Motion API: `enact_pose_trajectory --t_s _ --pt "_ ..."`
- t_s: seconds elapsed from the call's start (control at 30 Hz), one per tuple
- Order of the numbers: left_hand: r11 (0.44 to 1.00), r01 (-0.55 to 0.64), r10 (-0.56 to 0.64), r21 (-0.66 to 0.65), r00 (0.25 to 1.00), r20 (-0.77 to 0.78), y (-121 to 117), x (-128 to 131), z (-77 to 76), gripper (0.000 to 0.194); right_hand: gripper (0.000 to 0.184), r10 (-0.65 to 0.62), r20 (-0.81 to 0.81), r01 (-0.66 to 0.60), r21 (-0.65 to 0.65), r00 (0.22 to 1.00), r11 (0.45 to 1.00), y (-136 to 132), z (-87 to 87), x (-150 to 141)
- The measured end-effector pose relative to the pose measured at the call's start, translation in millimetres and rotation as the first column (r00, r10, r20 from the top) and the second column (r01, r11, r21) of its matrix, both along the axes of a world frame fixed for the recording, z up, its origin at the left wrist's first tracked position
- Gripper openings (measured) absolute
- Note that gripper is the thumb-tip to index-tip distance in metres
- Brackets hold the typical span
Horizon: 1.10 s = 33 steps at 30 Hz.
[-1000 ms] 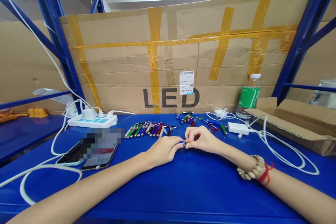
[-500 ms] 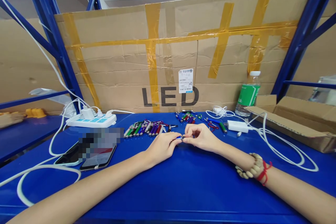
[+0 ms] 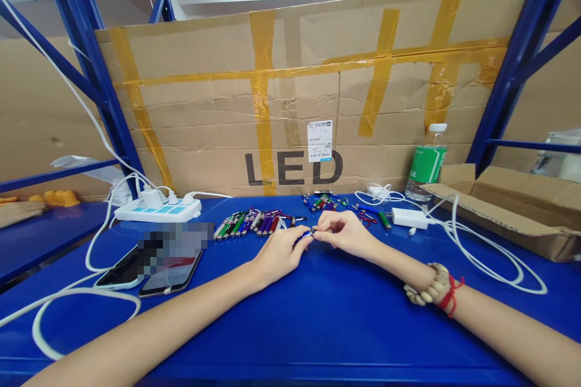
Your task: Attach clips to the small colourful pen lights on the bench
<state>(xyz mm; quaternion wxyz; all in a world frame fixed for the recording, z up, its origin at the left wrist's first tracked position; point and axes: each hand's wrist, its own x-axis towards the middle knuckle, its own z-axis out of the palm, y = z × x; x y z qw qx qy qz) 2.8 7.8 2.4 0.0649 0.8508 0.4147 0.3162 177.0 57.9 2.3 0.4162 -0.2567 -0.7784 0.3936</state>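
Blue tabletop point(image 3: 345, 326): phones point(image 3: 175, 272), power strip point(image 3: 158, 211), colored tubes point(image 3: 249, 224), bottle point(image 3: 426, 166).

Before me on the table point(image 3: 290, 326), the phones point(image 3: 175, 272) lie left, the pens point(image 3: 249, 224) beyond my hands point(image 3: 279, 254), the box point(image 3: 512, 211) right, the bottle point(image 3: 426, 163) just beside it.

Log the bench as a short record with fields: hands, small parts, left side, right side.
left hand: gripping small blue tube
right hand: fingertips at the tube's end
small parts: row of coloured tubes; mixed pile to its right
left side: two phones, power strip
right side: white adapter, bottle, open cardboard box
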Motion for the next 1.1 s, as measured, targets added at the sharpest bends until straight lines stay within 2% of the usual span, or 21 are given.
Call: enact_pose_trajectory --t_s 0.37,0.67,1.1 --pt "0.998 -0.039 0.042 -0.051 0.997 0.061 -1.0 1.5 3.8 0.023 0.033 0.004 -0.045 -0.008 -0.084 0.999 0.996 3.0 -0.9 -2.9" --pt "0.995 -0.085 0.090 -0.048 0.988 0.124 4.9 0.9 -1.5 0.020 0.040 -0.024 0.038 0.027 -0.081 0.999 0.996 0.8 0.0 -2.6" --pt "0.993 -0.054 0.061 -0.104 0.996 0.065 6.2 -0.7 -0.4 0.025 0.030 -0.007 -0.024 0.005 -0.088 1.000 0.996 1.0 2.2 -1.3"
